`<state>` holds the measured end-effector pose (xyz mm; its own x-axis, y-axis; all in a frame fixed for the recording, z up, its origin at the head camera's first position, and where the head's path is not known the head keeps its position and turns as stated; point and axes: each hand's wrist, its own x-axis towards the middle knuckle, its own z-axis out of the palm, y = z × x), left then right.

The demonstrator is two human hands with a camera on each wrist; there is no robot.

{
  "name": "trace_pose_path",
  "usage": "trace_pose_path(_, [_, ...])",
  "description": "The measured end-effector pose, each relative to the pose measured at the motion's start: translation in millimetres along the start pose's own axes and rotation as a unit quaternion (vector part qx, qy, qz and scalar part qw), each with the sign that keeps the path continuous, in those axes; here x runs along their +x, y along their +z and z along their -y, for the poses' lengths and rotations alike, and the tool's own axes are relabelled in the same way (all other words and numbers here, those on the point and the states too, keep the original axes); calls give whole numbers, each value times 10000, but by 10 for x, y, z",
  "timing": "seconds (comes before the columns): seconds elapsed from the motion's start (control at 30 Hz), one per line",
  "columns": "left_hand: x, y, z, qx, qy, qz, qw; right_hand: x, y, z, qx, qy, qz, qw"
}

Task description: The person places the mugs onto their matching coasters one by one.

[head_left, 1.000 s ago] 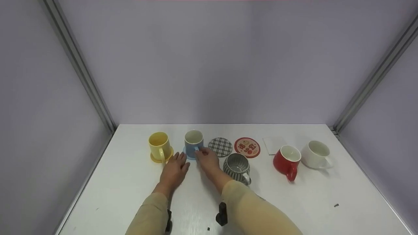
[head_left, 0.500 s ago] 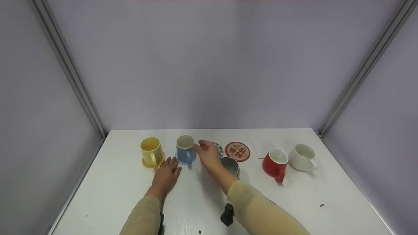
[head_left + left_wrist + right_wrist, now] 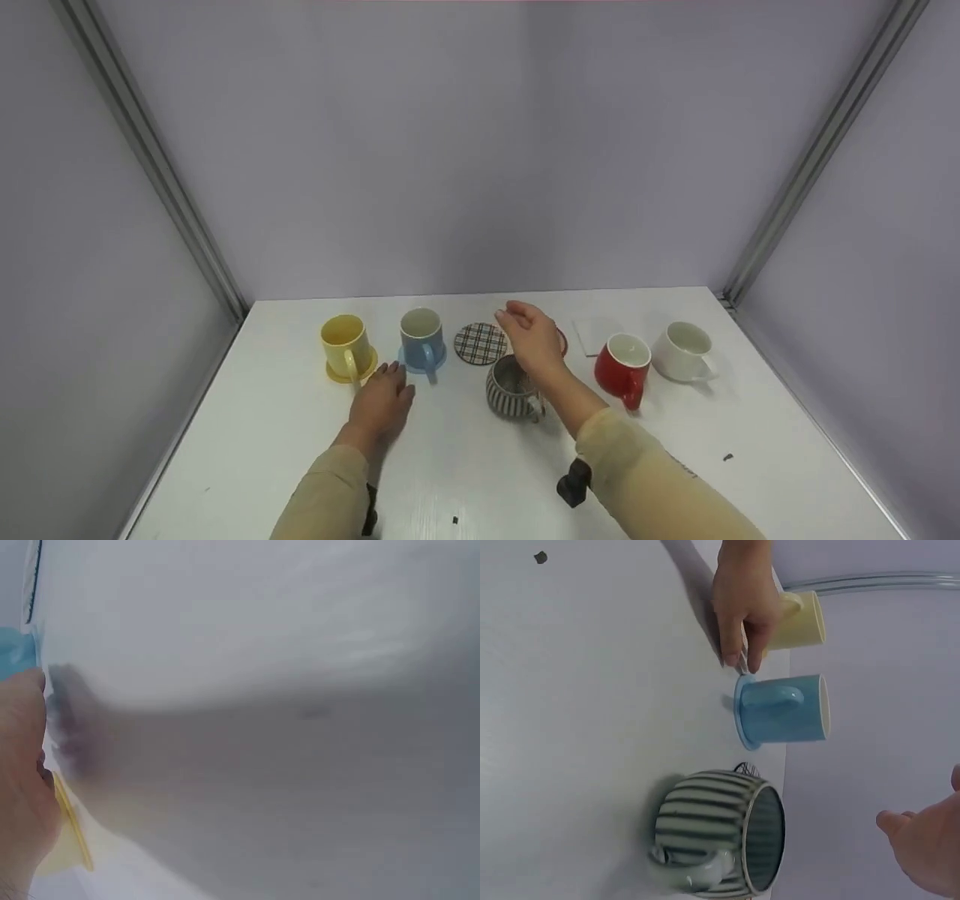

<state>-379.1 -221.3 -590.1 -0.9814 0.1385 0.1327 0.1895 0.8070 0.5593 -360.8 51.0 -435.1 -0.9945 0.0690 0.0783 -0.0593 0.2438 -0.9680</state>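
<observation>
My left hand (image 3: 381, 403) rests on the table, fingers extended, just in front of the gap between a yellow mug (image 3: 344, 343) and a blue mug (image 3: 421, 334). The yellow mug stands on a yellow coaster (image 3: 369, 369), the blue one on a blue coaster (image 3: 409, 361). In the air above and behind a striped mug (image 3: 510, 397) is my right hand (image 3: 534, 341), its fingers loosely bent and holding nothing. That mug stands on the bare table, handle toward the front right. Behind it lies a plaid coaster (image 3: 480, 343). A red coaster (image 3: 562, 343) is mostly hidden by my right hand.
Farther right stand a red mug (image 3: 622, 367) and a white mug (image 3: 682, 352), side by side. A white square coaster (image 3: 595, 334) lies behind the red mug. Small dark bits lie on the white table (image 3: 480, 465). Grey panels enclose its back and sides.
My right hand has let go of the blue mug's handle, lifted, and moved right to above the striped mug. My left hand stays on the table. The head view has shifted slightly.
</observation>
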Motion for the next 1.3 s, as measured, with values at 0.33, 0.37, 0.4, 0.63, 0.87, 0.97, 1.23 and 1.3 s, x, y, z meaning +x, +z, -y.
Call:
trace_pose_path(0.33, [-43, -224, 17, 287, 187, -79, 9994, 134, -351, -141, -260, 84, -235, 9994])
trace_pose_path(0.37, [-55, -247, 16, 359, 250, -131, 9990, 142, -368, -159, -267, 88, -245, 9993])
trace_pose_path(0.4, [-70, -268, 10, 401, 294, -179, 9986, 151, -384, -178, -272, 87, -248, 9993])
trace_pose_path(0.63, [-162, -373, -76, 357, 270, -116, 9989, 169, -477, -302, -185, 252, -342, 9989])
trace_pose_path(0.87, [-171, -434, -143, 307, 283, -131, 9990, 136, -523, -461, -145, 538, -314, 9980])
trace_pose_path(0.97, [-173, -433, -172, 312, 345, -122, 9988, 106, -518, -534, -148, 646, -320, 9973])
trace_pose_path(1.23, [-224, -392, -244, 212, 326, -71, 9992, 13, -438, -725, -80, 1031, -260, 9943])
trace_pose_path(1.3, [-246, -382, -253, 186, 287, -45, 9994, -19, -415, -770, -66, 1057, -208, 9942])
